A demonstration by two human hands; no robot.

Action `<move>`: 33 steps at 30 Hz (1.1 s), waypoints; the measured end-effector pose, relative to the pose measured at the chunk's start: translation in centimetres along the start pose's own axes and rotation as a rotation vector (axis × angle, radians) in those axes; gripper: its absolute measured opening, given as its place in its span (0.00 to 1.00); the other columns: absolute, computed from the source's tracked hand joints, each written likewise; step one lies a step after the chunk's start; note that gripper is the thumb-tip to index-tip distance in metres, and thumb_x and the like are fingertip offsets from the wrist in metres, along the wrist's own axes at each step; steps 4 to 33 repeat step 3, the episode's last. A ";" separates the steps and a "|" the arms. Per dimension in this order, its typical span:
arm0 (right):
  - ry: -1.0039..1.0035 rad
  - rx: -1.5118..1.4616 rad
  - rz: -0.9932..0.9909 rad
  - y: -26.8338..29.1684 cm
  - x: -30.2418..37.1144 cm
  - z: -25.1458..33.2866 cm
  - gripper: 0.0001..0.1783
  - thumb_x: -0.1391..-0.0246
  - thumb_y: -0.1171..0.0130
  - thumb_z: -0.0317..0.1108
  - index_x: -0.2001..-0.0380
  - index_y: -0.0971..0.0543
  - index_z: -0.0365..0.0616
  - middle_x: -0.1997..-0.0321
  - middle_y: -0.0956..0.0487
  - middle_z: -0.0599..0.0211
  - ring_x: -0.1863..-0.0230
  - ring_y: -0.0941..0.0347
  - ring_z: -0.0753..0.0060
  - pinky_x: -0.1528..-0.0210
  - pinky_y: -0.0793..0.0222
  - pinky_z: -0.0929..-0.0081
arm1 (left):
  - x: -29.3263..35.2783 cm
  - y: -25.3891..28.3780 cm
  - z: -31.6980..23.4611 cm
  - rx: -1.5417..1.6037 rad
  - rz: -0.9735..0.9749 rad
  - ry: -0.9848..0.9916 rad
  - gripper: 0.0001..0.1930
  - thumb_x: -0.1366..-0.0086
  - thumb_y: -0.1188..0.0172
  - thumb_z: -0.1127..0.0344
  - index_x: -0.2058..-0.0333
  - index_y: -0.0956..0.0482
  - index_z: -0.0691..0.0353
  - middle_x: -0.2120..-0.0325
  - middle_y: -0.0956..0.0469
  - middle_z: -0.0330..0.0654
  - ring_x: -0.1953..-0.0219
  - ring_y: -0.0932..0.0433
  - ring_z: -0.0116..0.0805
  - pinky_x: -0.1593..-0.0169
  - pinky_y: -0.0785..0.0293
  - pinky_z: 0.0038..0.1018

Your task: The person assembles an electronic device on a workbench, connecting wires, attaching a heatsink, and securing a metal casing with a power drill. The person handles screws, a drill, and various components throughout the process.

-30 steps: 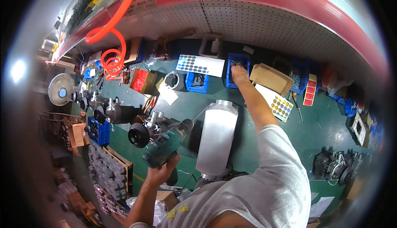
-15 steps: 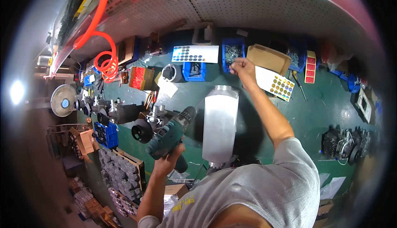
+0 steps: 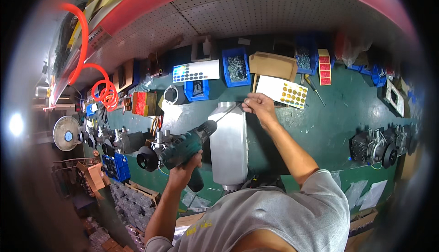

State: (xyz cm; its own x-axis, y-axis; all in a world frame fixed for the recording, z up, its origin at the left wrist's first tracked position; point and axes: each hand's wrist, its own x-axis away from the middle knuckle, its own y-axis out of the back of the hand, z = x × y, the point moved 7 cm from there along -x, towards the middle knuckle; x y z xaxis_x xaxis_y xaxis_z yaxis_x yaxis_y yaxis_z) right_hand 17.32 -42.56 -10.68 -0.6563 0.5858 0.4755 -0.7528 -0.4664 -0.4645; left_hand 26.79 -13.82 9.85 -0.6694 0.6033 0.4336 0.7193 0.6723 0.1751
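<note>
My left hand (image 3: 186,167) is wrapped round the handle of a teal and black cordless drill (image 3: 188,147). Its long thin bit (image 3: 227,112) slants up and right over the top end of a silver metal box-shaped housing (image 3: 228,149). Close to the bit's tip, my right hand (image 3: 259,107) has thumb and fingertips pinched together; whatever lies between them is too small to make out. Beyond that hand stands a blue bin (image 3: 238,84) of small metal screws. A sheet of round gold stickers (image 3: 274,90) lies just past my right fingers.
At the back are another blue bin (image 3: 197,97), a cardboard tray (image 3: 273,64) and a sheet of round stickers (image 3: 196,70). A screwdriver (image 3: 315,90) lies to the right. Dark machine parts (image 3: 377,147) sit far right, with more at left. A coiled red hose (image 3: 82,37) hangs upper left.
My right hand has come away from the screw bin, back toward me, to the tip of the drill bit. The drill stays in my left hand; the whole view has shifted.
</note>
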 end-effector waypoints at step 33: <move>0.258 0.298 0.075 -0.9 -6.4 1.9 0.16 0.36 0.37 0.26 0.49 0.23 0.27 0.61 0.16 0.53 0.60 0.15 0.64 0.60 0.16 0.71 | -0.2 -0.2 -0.1 0.019 -0.021 0.041 0.13 0.32 0.33 0.65 0.54 0.19 0.68 0.71 0.21 0.40 0.68 0.21 0.30 0.59 0.24 0.30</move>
